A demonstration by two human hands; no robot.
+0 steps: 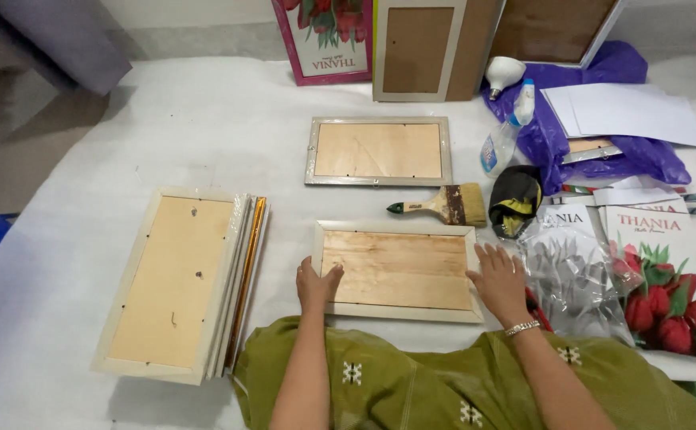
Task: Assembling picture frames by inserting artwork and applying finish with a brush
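A stack of frames (174, 280) lay face down at the left of the white surface (204, 127), its top frame showing a tan backing board, with gilt edges of lower frames showing along its right side. Just right of it, at the near edge, the near frame (398, 270) lay face down, its wooden backing up. The left hand (316, 284) rested on that frame's left rail, fingers curled and thumb set on the backing, holding nothing else. The right hand (497, 277) lay flat across the frame's right rail, fingers spread and pressed down; a bracelet (522, 327) circled its wrist. Green cloth (411, 382) covered the person's lap below the frame.

Beyond the near frame, a second frame (379, 150) lay face down, apart from it. A paintbrush (442, 205) lay between the two, nearer the right ends, bristles pointing right. Right of the brush sat a black and yellow cloth (513, 201), then a spray bottle (505, 135) lying tilted against purple plastic (635, 155). White sheets (627, 111) rested on that plastic. Clear wrap (571, 275) lay just right of the right hand, beside tulip prints (666, 295). Upright frames (418, 49) leaned at the far edge.
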